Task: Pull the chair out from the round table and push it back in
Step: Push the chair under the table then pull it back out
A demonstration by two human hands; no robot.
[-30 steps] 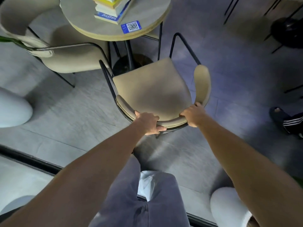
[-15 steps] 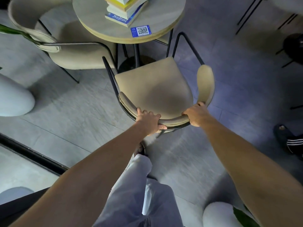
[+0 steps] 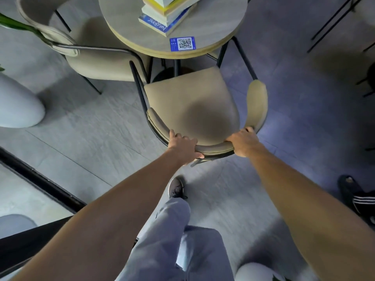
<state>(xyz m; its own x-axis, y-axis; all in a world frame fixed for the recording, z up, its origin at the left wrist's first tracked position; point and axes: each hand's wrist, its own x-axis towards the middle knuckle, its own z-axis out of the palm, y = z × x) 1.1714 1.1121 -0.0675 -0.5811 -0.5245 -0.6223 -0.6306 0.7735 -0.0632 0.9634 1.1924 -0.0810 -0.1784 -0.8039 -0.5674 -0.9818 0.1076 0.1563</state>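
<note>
Gripping the chair (image 3: 192,106) backrest with both hands: left hand (image 3: 183,146) is closing around the curved back left of centre, right hand (image 3: 244,141) is clamping it at the right end. Head view only. Since a second ago the seat's front edge is sitting nearer the round table (image 3: 219,23) rim at upper centre, and one shoe (image 3: 176,187) is stepping forward. Judgement: push-in phase is under way, seat not yet under the tabletop. Count: one round table, two chairs (second chair (image 3: 97,63) at upper left), one book stack (image 3: 168,13), one code sticker (image 3: 182,44).
</note>
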